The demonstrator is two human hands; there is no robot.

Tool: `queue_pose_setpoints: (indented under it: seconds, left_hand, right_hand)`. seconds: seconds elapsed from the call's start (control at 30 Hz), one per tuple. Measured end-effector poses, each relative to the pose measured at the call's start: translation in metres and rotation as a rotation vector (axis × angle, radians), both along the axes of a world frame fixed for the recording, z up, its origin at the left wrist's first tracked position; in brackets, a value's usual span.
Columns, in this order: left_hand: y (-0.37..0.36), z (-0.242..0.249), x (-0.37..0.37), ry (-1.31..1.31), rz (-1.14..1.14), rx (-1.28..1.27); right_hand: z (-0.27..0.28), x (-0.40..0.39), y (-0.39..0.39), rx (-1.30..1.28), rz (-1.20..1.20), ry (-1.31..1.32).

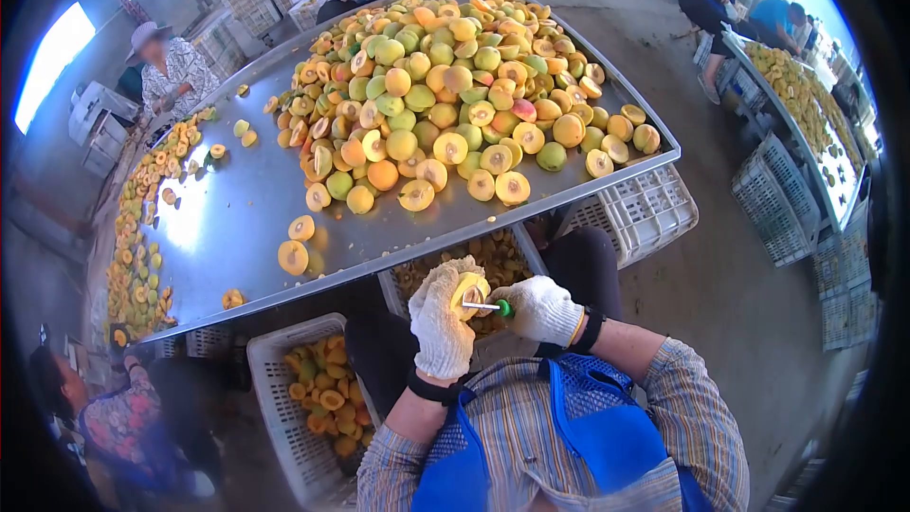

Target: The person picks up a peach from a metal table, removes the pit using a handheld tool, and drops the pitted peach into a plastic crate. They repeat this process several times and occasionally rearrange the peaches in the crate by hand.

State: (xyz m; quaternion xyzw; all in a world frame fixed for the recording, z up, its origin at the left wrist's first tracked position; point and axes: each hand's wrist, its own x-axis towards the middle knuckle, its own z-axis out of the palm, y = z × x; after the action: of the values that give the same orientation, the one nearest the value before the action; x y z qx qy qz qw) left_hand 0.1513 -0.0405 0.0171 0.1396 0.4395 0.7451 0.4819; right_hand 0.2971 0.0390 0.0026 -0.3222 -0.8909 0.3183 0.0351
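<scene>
My left hand [442, 319], in a white knitted glove, is closed around a halved apricot [470, 295] with its cut face turned to the right. In my gloved right hand [544, 311] is a small pitting tool [502, 307] with a green handle and a thin metal shaft. The tool's tip touches the cut face of the apricot half. Both hands are over a crate of fruit pieces [493, 261] beneath the table's edge. Beyond them, a large heap of apricots [427, 85], whole and halved, lies on the metal table [227, 246].
Left of my legs stands a white crate [270, 360] holding apricot halves. Another white crate [649, 213] is under the table's right corner. Co-workers sit around the table, and others work at a second table [806, 123] on the right. Stacked crates stand behind.
</scene>
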Motion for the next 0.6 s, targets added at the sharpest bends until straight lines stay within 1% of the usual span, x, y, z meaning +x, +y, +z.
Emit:
queue_pose_setpoints:
  seconds: [0.03,0.07,0.1,0.13,0.17,0.23,0.27,0.3,0.33,0.37,0.4,0.43,0.5,0.57,0.6]
  left_hand:
    - [0.000,0.004,-0.001,0.034,-0.010,0.000]
    - [0.001,0.006,-0.005,0.035,-0.009,-0.001]
    - [0.000,0.007,-0.010,-0.011,-0.064,-0.015]
    - [0.001,0.009,-0.012,-0.056,-0.120,-0.028]
    - [0.002,0.011,-0.012,-0.056,-0.118,-0.029]
    - [0.006,0.016,-0.010,0.077,-0.066,-0.114]
    - [0.006,0.016,-0.009,0.076,-0.069,-0.116]
    - [0.006,0.015,-0.008,0.158,-0.062,-0.106]
    - [0.007,0.015,-0.008,0.239,-0.052,-0.093]
    - [0.007,0.014,-0.009,0.239,-0.049,-0.092]
    - [0.007,0.014,-0.011,0.031,-0.142,0.047]
    - [0.005,0.012,-0.013,-0.178,-0.234,0.184]
    - [0.003,0.006,-0.020,-0.185,-0.230,0.196]
    - [0.006,0.002,-0.030,-0.054,-0.345,0.268]
    - [0.008,0.007,-0.032,0.024,-0.336,0.155]
  right_hand:
    - [0.004,0.001,-0.004,-0.001,-0.001,0.001]
    - [0.008,0.002,-0.010,-0.162,0.027,0.026]
    - [0.011,0.003,-0.015,-0.325,0.057,0.049]
    - [0.018,0.001,-0.012,-0.298,0.082,-0.025]
    - [0.015,0.000,-0.008,-0.300,0.084,-0.026]
    - [-0.003,-0.003,0.001,-0.019,0.057,0.019]
    - [-0.008,-0.003,0.002,0.121,0.042,0.038]
    - [-0.008,-0.002,-0.001,0.121,0.043,0.035]
    - [-0.008,0.000,-0.005,-0.016,0.073,0.019]
    - [-0.009,0.000,-0.009,-0.153,0.101,0.005]
    - [-0.011,-0.005,-0.012,-0.540,0.181,0.243]
    - [-0.011,-0.005,-0.015,-0.717,0.222,0.171]
    - [-0.006,-0.005,-0.015,-0.610,0.201,0.315]
    - [-0.011,-0.007,-0.011,-0.094,0.168,-0.032]
    - [0.007,-0.008,-0.010,-0.139,0.060,-0.080]
